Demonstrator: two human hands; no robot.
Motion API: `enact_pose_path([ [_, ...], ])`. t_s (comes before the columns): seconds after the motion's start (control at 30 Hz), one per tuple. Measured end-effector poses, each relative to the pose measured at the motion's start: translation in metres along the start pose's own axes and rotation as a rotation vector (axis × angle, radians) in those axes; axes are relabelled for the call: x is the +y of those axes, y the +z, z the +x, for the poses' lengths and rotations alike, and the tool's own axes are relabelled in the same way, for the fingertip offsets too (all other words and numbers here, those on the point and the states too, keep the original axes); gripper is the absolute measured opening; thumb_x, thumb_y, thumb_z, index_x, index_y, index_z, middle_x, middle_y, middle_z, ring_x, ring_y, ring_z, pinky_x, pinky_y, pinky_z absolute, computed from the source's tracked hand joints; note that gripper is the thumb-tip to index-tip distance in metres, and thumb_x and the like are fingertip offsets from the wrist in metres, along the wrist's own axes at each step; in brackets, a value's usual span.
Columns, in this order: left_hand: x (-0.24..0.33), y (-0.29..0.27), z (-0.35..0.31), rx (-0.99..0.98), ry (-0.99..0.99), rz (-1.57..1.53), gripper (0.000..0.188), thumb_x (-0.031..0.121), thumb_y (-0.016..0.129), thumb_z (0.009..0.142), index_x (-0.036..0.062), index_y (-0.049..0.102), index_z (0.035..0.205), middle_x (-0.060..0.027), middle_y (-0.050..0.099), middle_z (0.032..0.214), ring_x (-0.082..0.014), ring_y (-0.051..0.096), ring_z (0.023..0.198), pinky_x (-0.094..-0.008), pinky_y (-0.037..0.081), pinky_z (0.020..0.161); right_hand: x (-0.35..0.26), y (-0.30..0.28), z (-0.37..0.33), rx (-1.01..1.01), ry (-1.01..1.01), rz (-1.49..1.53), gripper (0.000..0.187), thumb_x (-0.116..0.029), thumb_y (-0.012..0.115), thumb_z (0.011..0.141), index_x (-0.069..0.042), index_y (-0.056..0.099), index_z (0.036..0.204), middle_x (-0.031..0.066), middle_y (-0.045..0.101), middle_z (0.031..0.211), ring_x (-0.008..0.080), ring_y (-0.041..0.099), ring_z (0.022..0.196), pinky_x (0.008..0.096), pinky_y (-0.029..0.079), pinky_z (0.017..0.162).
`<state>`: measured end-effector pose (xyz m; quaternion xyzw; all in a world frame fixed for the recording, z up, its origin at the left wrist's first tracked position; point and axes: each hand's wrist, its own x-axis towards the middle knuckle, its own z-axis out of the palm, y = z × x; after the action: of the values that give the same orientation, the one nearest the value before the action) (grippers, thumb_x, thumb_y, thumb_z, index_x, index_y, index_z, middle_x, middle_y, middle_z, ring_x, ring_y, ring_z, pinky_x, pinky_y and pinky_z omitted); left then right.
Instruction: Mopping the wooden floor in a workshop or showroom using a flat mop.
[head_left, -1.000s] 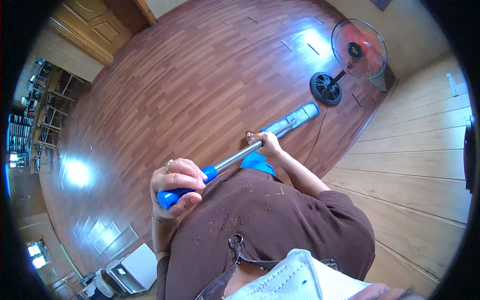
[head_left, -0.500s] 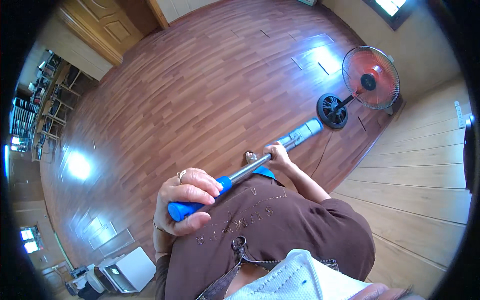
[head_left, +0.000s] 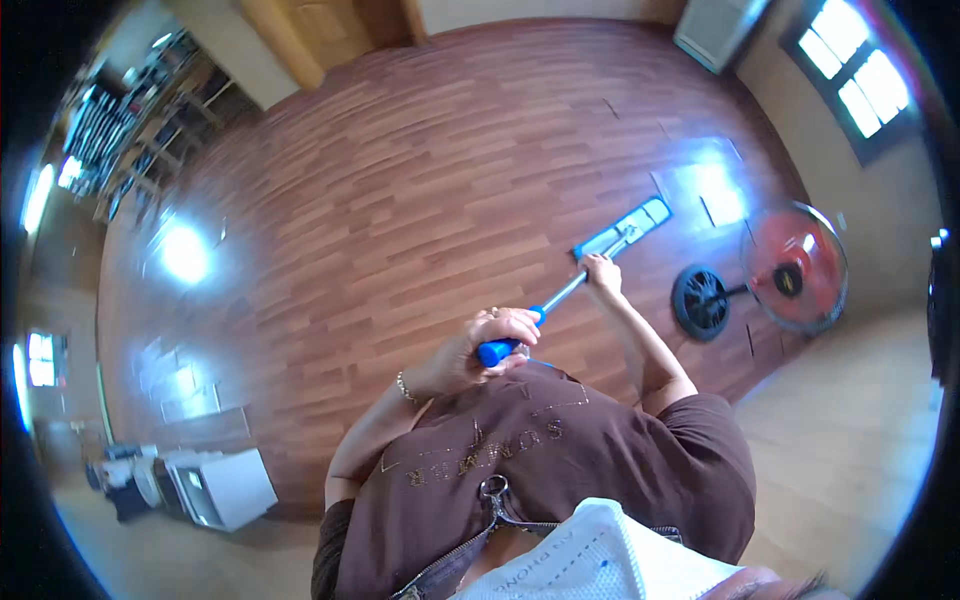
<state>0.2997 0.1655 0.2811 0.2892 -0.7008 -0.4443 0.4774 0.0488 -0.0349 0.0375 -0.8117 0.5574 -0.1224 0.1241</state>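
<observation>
**Mop: handling and grip points**

The mop [head_left: 600, 258] runs from the person's chest out over the wooden floor [head_left: 380, 200], its flat pale-blue head [head_left: 622, 228] resting on the boards just short of the fan [head_left: 770, 280], which stands beside it toward the wall.

I see the left hand [head_left: 495, 335] wrapped closed round the blue grip at the top end of the pole, near the brown shirt [head_left: 540, 460]. The right hand [head_left: 603, 270] is closed round the metal pole farther down, close above the mop head. Both hands hold the mop; neither is open.

My judgement on handling: the pole looks stiff and light, a thin metal tube, probably smooth and a little slippery where bare. The blue grip appears the surest hold. The head seems to pivot on its joint, so a second hold low on the pole, as now, would steady it. The fan's cable near the mop head could snag.
</observation>
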Motion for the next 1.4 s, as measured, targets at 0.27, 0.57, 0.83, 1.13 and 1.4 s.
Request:
enact_pose_path([
  [0.27, 0.075, 0.017, -0.044, 0.205, -0.218, 0.239, 0.023, -0.001, 0.069, 0.080, 0.0035, 0.060, 0.102, -0.0120, 0.064, 0.106, -0.0303, 0.059, 0.112, -0.0461, 0.040, 0.103, -0.075, 0.019, 0.020, -0.264, -0.239, 0.111, 0.008, -0.016, 0.059, 0.075, -0.017, 0.063, 0.081, 0.0027, 0.065, 0.090, 0.0275, 0.059, 0.100, 0.0461, 0.044, 0.080],
  [0.57, 0.146, 0.045, -0.059, 0.323, -0.012, 0.877, 0.032, 0.007, 0.074, 0.066, 0.0099, 0.063, 0.096, -0.0038, 0.065, 0.090, -0.0221, 0.066, 0.089, -0.0383, 0.047, 0.081, -0.210, 0.018, -0.006, -0.469, -0.747, 0.395, 0.010, -0.017, 0.061, 0.073, -0.016, 0.066, 0.082, 0.0108, 0.067, 0.082, 0.0335, 0.064, 0.083, 0.0456, 0.051, 0.070],
  [0.83, 0.191, 0.076, -0.060, 0.414, 0.068, 1.015, 0.051, 0.016, 0.079, 0.065, 0.0176, 0.067, 0.114, 0.0044, 0.057, 0.072, -0.0110, 0.055, 0.062, -0.0285, 0.044, 0.065, -0.306, 0.024, -0.080, -0.846, -1.037, 0.707, 0.028, -0.025, 0.073, 0.069, -0.011, 0.062, 0.091, 0.0099, 0.066, 0.079, 0.0292, 0.065, 0.076, 0.0404, 0.050, 0.067],
  [1.13, 0.214, 0.087, -0.075, 0.430, 0.070, 1.081, 0.032, 0.012, 0.076, 0.063, 0.0171, 0.073, 0.094, 0.0032, 0.055, 0.065, -0.0142, 0.053, 0.059, -0.0281, 0.045, 0.060, -0.352, 0.041, -0.114, -0.837, -1.445, 0.664, 0.030, -0.036, 0.073, 0.068, -0.013, 0.058, 0.078, 0.0082, 0.061, 0.072, 0.0314, 0.061, 0.072, 0.0446, 0.043, 0.067],
  [1.4, 0.222, 0.085, -0.100, 0.520, 0.087, 1.068, 0.024, 0.019, 0.079, 0.066, 0.0147, 0.069, 0.088, 0.0010, 0.063, 0.066, -0.0152, 0.062, 0.061, -0.0289, 0.046, 0.060, -0.335, 0.036, -0.111, -0.774, -1.404, 0.637, 0.019, -0.027, 0.068, 0.067, -0.016, 0.054, 0.067, 0.0037, 0.056, 0.067, 0.0262, 0.058, 0.077, 0.0416, 0.036, 0.077],
])
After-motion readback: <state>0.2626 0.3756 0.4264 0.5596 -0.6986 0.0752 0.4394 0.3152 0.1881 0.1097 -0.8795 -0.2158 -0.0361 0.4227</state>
